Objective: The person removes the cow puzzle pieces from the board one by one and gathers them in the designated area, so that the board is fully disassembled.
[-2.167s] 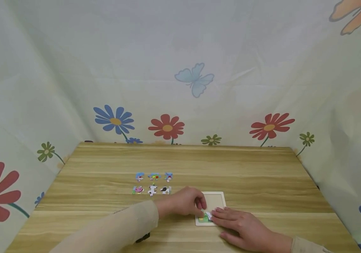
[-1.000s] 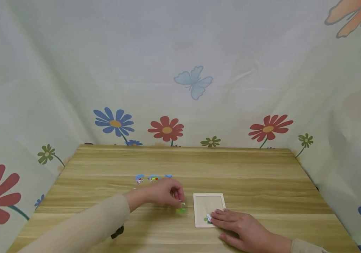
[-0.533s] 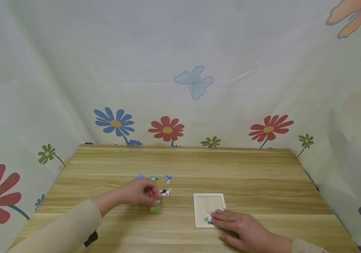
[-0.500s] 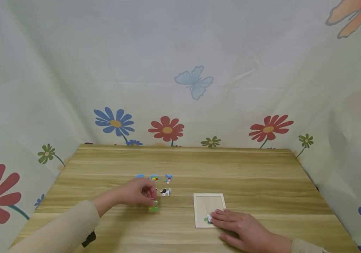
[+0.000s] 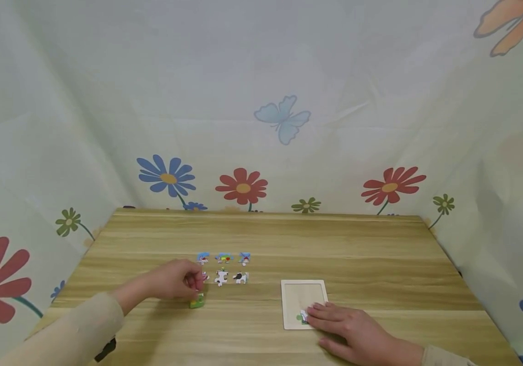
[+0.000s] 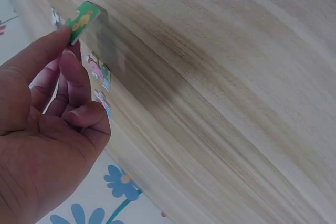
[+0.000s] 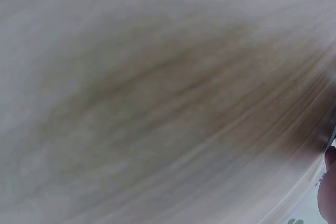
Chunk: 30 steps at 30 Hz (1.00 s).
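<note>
My left hand (image 5: 174, 279) pinches a green jigsaw puzzle piece (image 5: 196, 302) between thumb and fingers, just in front of the loose pieces. In the left wrist view the same green piece, with a yellow-orange figure on it, is tilted at the fingertips of the left hand (image 6: 52, 114). My right hand (image 5: 353, 328) lies with straight fingers over the lower right of a small pale puzzle tray (image 5: 285, 305). Its fingertips partly cover a white and green puzzle piece (image 5: 301, 317) in the tray. The right wrist view holds only a blurred bit of that hand (image 7: 328, 192).
Two rows of loose puzzle pieces lie left of the tray, among them a cow-patterned piece (image 5: 221, 277), a black and white piece (image 5: 240, 277) and a blue piece (image 5: 244, 258). The wooden table (image 5: 357, 254) meets a flowered cloth backdrop (image 5: 188, 112) at the back.
My left hand has lifted the green piece out of the tray and carried it left, past the cow-patterned pieces. The right hand stays where it was on the tray.
</note>
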{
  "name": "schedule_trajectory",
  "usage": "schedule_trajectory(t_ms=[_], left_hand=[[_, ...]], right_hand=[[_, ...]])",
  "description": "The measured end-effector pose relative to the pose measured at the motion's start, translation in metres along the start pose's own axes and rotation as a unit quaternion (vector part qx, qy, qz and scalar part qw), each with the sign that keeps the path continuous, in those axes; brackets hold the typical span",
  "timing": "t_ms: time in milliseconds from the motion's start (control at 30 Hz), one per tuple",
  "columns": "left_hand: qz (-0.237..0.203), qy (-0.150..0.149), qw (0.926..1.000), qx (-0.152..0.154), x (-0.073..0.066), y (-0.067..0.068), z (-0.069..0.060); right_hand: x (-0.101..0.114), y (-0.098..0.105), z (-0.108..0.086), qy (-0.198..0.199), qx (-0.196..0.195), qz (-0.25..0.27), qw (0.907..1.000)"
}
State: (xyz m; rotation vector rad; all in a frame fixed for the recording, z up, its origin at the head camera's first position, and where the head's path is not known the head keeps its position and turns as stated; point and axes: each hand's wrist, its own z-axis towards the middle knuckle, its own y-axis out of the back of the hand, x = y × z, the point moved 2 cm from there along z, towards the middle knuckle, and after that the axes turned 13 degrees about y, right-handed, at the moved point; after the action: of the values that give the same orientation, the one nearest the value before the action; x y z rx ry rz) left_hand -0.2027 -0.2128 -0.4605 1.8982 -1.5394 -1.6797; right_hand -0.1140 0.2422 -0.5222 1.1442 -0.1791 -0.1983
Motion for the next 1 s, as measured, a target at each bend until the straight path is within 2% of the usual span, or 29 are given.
schedule_trajectory(t_ms=[67,300,467,733,1000], left_hand=[[0.016,0.001,0.9998,-0.008,0.001,0.0,0.0],[0.068,-0.029,0.9965,-0.041,0.001,-0.006,0.001],[0.084,-0.027,0.9944,-0.058,0.006,-0.009,0.001],[0.113,-0.038,0.9844,-0.129,0.014,-0.007,-0.006],[0.123,-0.048,0.9833,-0.126,0.022,-0.015,-0.017]], right_hand=[[0.0,0.0,0.0,0.0,0.003,-0.001,1.0],[0.001,0.0,0.0,-0.001,0.003,0.0,1.0],[0.001,0.001,0.0,-0.004,0.0,0.008,1.0],[0.003,0.002,0.003,0.015,-0.017,0.002,0.9998],[0.002,0.002,0.002,-0.004,-0.002,0.006,1.0]])
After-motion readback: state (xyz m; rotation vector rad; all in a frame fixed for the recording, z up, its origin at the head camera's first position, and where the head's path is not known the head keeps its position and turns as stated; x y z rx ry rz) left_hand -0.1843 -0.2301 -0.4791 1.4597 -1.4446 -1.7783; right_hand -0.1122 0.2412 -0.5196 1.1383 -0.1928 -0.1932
